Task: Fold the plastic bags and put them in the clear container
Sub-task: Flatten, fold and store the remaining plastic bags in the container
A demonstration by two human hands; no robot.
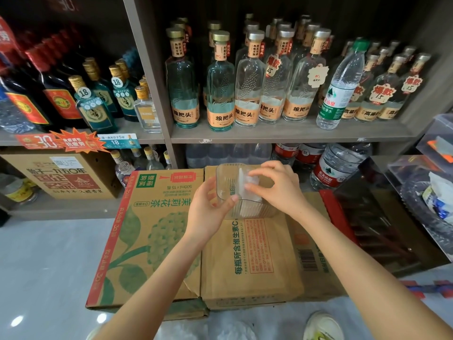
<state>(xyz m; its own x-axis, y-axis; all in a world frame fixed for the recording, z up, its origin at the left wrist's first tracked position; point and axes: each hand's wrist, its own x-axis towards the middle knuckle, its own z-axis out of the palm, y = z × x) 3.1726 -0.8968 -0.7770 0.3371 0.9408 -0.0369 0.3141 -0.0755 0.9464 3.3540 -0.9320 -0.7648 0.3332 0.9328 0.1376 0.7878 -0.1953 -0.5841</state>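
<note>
left grip [208,209] clasps clear container [257,211] | right grip [279,190] pinches folded bag [244,179] inside it

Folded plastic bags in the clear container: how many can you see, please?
1: a whitish folded bag inside the clear container, pinched by the right hand; others may hide behind its ribbed wall.

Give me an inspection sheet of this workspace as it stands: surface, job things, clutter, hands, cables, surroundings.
Surface: cardboard boxes side by side, used as the worktop.
Job's things: clear container at the boxes' far edge; folded plastic bag partly inside it.
Clutter: clear bins of oddments at the right.
Hands: left hand grips the container's wall; right hand pinches the bag.
Cables: nothing seen.
Surroundings: shelves of liquor bottles; large water jugs below.
</note>
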